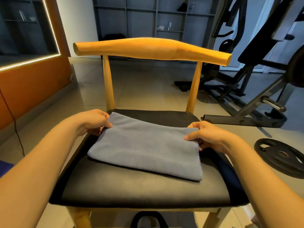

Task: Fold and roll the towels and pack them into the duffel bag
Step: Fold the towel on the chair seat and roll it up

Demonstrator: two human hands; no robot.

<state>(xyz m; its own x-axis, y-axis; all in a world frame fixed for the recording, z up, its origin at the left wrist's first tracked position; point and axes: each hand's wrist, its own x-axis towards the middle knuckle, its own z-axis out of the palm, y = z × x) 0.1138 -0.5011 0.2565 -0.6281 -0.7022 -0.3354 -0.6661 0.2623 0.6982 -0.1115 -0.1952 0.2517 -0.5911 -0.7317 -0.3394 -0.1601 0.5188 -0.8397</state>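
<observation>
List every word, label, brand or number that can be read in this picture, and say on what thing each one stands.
No text can be read anywhere in this picture.
On the folded grey towel: no label or print shows.
On the black round weight plate lying on the floor: any marking is too blurred to read.
On the small pale bottle far at the back: too small to read.

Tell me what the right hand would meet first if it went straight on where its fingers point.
The right hand points leftward across the folded grey fleece towel it grips, so towel comes first; beyond that, probably the left hand, depth unclear.
</observation>
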